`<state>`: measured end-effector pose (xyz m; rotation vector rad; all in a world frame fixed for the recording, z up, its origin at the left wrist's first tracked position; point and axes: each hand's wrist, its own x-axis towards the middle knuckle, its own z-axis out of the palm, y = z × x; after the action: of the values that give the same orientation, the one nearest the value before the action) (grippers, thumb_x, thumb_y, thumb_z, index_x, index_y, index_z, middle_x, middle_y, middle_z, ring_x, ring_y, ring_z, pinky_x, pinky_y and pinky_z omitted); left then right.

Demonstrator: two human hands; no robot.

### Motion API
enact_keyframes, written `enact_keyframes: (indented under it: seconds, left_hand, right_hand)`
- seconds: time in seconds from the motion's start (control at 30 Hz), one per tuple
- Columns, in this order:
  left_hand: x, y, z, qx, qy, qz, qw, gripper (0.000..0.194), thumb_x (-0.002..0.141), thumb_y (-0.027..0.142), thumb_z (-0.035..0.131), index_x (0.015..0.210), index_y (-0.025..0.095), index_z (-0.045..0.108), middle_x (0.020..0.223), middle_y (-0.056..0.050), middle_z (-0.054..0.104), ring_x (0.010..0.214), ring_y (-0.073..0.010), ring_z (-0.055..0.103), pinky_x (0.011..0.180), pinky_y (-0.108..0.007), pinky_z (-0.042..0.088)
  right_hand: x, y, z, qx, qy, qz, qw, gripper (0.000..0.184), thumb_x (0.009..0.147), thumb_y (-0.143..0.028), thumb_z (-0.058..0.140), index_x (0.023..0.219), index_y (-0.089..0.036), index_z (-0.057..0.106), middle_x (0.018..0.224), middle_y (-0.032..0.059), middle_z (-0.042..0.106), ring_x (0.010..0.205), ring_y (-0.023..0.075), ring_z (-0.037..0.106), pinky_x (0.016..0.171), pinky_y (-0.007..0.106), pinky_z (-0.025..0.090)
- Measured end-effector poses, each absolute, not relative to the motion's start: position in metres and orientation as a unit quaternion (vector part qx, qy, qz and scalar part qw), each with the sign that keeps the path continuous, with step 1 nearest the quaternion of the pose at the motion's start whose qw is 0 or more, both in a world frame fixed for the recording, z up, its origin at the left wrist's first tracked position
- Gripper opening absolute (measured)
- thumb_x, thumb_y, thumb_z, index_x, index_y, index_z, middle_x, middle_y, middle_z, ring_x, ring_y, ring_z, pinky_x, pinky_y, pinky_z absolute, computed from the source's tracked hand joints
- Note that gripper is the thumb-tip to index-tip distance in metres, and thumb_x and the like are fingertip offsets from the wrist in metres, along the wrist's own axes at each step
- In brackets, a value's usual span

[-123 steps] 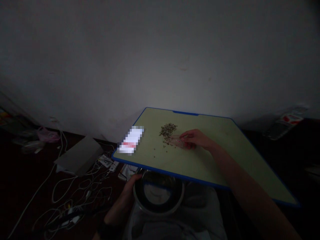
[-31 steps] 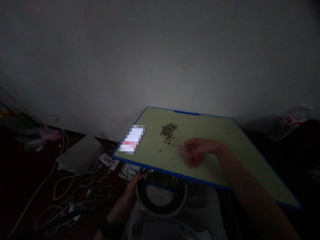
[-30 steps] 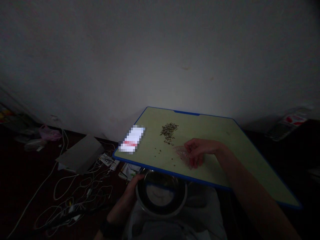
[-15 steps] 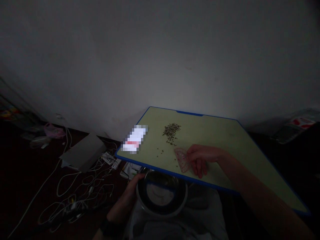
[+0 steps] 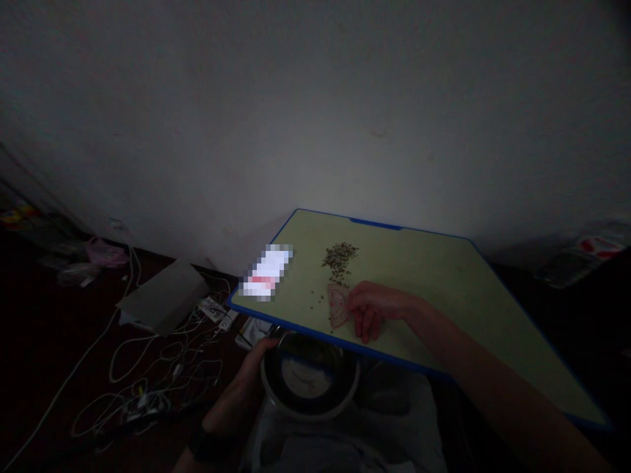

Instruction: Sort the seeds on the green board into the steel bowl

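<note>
My right hand pinches a clear pinkish protractor, which stands tilted on the pale green, blue-edged tabletop. Just beyond it lies a scattered heap of small dark grains; a few loose ones rest to the protractor's left. With its thumb over the rim, my left hand grips a round metal bowl at its left side. The bowl sits above my lap, partly under the table's near edge. Its other fingers are hidden behind the bowl.
A lit, blurred-out phone lies at the table's left edge. On the floor to the left are a grey box, tangled white cables, a power strip and a pink bag. A pale wall stands behind the table.
My right hand has slid the protractor leftward across the tabletop, close below the heap of grains. The bowl and my left hand have shifted slightly to the left.
</note>
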<state>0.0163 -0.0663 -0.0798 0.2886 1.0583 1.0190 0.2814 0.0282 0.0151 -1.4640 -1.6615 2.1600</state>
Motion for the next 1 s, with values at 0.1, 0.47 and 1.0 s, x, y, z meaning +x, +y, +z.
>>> enact_keyframes:
  seconds: [0.1,0.47,1.0]
  left_hand:
    - [0.017,-0.064,-0.078,0.147,0.496,0.451,0.728,0.014,0.069,0.025,0.062,0.071,0.013,0.070,0.063,-0.005,0.073,0.063,-0.0218,0.065,0.071,-0.033,0.047]
    - [0.022,-0.071,-0.054,0.149,0.482,0.464,0.728,0.012,0.070,0.023,0.061,0.064,0.015,0.068,0.058,-0.002,0.070,0.056,-0.0175,0.062,0.062,-0.028,0.046]
    - [0.015,-0.068,-0.070,0.203,0.473,0.483,0.708,0.012,0.067,0.027,0.066,0.067,0.016,0.069,0.064,-0.003,0.071,0.066,-0.0197,0.061,0.070,-0.031,0.045]
  right_hand:
    - [0.273,0.033,0.016,-0.466,-0.540,0.701,0.021,0.022,0.070,-0.033,0.054,0.059,-0.015,0.052,0.056,0.0083,0.067,0.050,0.0190,0.066,0.038,0.023,0.050]
    - [0.268,0.044,0.022,-0.457,-0.615,0.643,-0.017,0.025,0.073,-0.040,0.060,0.076,-0.015,0.061,0.059,0.0045,0.067,0.054,0.0154,0.066,0.042,0.020,0.050]
    - [0.224,0.034,0.058,-0.425,-0.903,-0.058,0.027,0.035,0.085,-0.017,0.043,0.113,-0.027,0.062,0.089,0.0068,0.070,0.081,0.0206,0.062,0.068,0.031,0.042]
